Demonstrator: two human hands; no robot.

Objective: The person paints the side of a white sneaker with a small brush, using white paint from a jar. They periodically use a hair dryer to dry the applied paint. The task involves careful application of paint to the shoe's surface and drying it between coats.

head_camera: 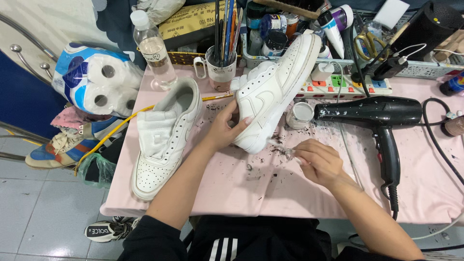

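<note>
A person's left hand [223,129] grips a white sneaker [270,92] by its toe end, fingers curled around the sole edge, holding the shoe tilted on its side above a pink-covered counter [232,183]. The right hand [319,162] is closed around a small tool [288,152], its pale tip poking out just beside the sneaker's toe; what kind of tool it is cannot be told. Dark flecks [270,166] dot the cloth between the two hands. The matching second sneaker [164,137] lies flat on the counter to the left. To the right rest a black hair dryer [382,121] speckled with paint and a small open jar [299,115]. Behind stand a power strip [338,87], a mug of brushes [221,67] and a plastic water bottle [154,50]. A pack of toilet rolls [96,79] sits off the counter's left edge.
</note>
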